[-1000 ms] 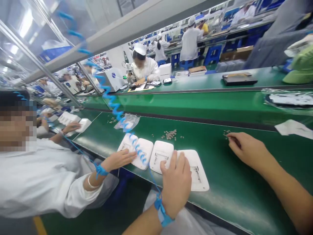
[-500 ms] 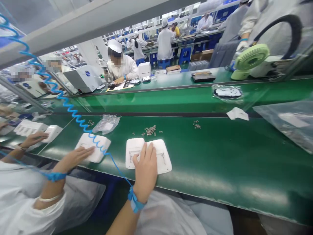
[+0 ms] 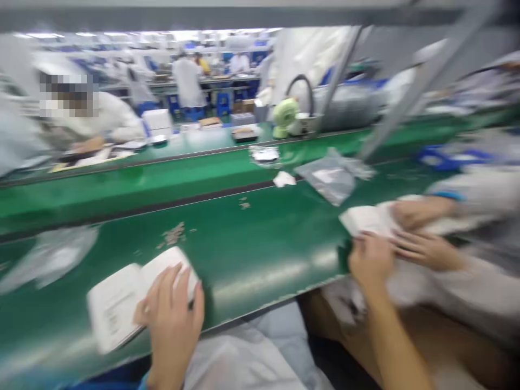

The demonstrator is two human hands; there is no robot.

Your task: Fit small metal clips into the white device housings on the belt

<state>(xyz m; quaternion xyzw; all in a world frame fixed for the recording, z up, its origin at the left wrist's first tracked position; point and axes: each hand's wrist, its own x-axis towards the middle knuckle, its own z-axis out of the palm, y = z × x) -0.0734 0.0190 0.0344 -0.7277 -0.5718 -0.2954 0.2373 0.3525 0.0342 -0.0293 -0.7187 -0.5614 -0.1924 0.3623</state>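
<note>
Two flat white plastic casings lie side by side on the green bench. My left hand (image 3: 174,306) is over the right-hand casing (image 3: 162,262), its fingers bent across the top and the thumb toward the seam. The left-hand casing (image 3: 116,309) has small dark marks on its face. Far to the right, my right hand (image 3: 371,262) has its fingers closed at the near edge of another white casing (image 3: 363,219); blur hides the exact hold. A co-worker's hands (image 3: 422,214) are right beside it, on the same white pieces.
Small metal parts (image 3: 174,234) form a pile behind the casings, with a smaller cluster (image 3: 244,203) farther right. Clear plastic bags (image 3: 329,176) and a white scrap (image 3: 284,179) lie toward the back. A green fan (image 3: 285,115) stands on the far ledge. A slanted post (image 3: 422,81) rises at right.
The view has swung to the right. My right hand has come into sight, at the co-worker's white casings. My left hand stays on the right-hand casing of the pair.
</note>
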